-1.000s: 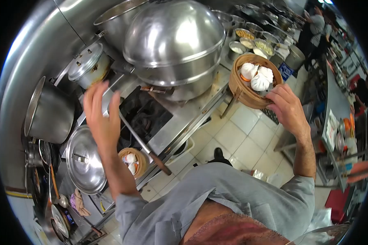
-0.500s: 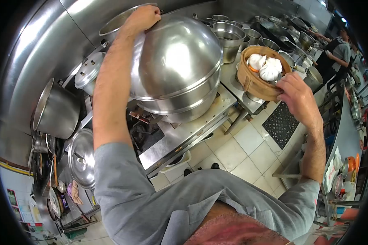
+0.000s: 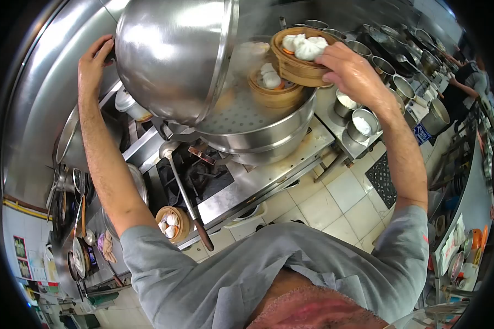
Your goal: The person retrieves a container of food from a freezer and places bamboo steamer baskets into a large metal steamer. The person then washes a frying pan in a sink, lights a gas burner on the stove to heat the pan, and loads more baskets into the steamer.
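Observation:
My left hand (image 3: 95, 66) is closed on the handle of a large domed steel lid (image 3: 173, 49), tilted up on its side over the left part of a big steamer pot (image 3: 274, 134). Inside the pot, on a perforated plate, sits a bamboo steamer basket (image 3: 278, 99) holding white buns; steam blurs the pale shapes behind it. My right hand (image 3: 350, 71) grips the rim of another bamboo steamer basket (image 3: 299, 68), raised above the pot's right rim. White pleated buns (image 3: 308, 49) and something orange lie in it. The two baskets overlap in view; I cannot tell whether they touch.
A long-handled ladle (image 3: 180, 183) lies across the stove beside the burner (image 3: 203, 175). Near its handle is a small bamboo basket (image 3: 182, 225) of buns. Steel containers (image 3: 362, 125) with white contents stand right of the pot. Another person (image 3: 469, 82) is at the far right.
The lid has come off the pot and tilted up to the left with my left hand, showing the inside and steam. My right hand has brought its basket leftward over the pot's rim.

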Tool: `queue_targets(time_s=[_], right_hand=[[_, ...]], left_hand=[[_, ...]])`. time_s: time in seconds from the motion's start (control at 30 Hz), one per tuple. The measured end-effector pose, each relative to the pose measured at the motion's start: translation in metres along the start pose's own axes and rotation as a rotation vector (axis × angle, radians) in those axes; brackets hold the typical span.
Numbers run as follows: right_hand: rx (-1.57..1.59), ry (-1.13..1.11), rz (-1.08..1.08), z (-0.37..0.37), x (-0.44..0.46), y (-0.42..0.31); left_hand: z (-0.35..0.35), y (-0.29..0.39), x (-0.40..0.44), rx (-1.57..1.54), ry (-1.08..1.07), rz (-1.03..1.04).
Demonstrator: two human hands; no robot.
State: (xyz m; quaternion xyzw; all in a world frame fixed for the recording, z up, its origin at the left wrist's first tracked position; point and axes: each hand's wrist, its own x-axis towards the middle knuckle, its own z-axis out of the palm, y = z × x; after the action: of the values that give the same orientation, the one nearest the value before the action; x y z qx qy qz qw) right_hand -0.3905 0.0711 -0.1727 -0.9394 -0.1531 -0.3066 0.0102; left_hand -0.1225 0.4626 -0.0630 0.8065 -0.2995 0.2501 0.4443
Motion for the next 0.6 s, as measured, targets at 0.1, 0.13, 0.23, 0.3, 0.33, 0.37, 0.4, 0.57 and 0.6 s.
queue_targets(time_s=[0.1, 0.13, 0.23, 0.3, 0.33, 0.37, 0.4, 0.57, 0.6], right_hand=[[-0.002, -0.036, 0.029, 0.035, 0.021, -0.003], [0.021, -0.026, 0.013, 0.046, 0.025, -0.003], [0.061, -0.058, 0.012, 0.058, 0.036, -0.006], [0.053, -0.051, 0.014, 0.066, 0.043, -0.004], [0.054, -0.050, 0.010, 0.070, 0.048, 0.000], [0.015, -0.049, -0.010, 0.075, 0.055, 0.007], [-0.025, -0.048, -0.029, 0.079, 0.062, 0.014], [-0.052, -0.064, -0.044, 0.107, 0.103, 0.035], [-0.059, -0.034, -0.095, 0.117, 0.110, 0.039]], left_hand=[[-0.006, -0.004, -0.006, -0.029, 0.031, -0.015], [-0.006, -0.006, -0.006, -0.051, 0.028, -0.010], [-0.005, -0.003, -0.007, -0.049, 0.023, -0.016], [-0.003, -0.002, -0.007, -0.038, 0.024, -0.010], [-0.002, -0.001, -0.007, -0.031, 0.022, 0.001], [-0.002, 0.000, -0.007, -0.029, 0.025, 0.000], [-0.001, 0.000, -0.008, -0.021, 0.037, 0.000], [-0.002, -0.002, -0.010, -0.039, 0.053, -0.021], [-0.002, -0.002, -0.010, -0.045, 0.055, -0.017]])
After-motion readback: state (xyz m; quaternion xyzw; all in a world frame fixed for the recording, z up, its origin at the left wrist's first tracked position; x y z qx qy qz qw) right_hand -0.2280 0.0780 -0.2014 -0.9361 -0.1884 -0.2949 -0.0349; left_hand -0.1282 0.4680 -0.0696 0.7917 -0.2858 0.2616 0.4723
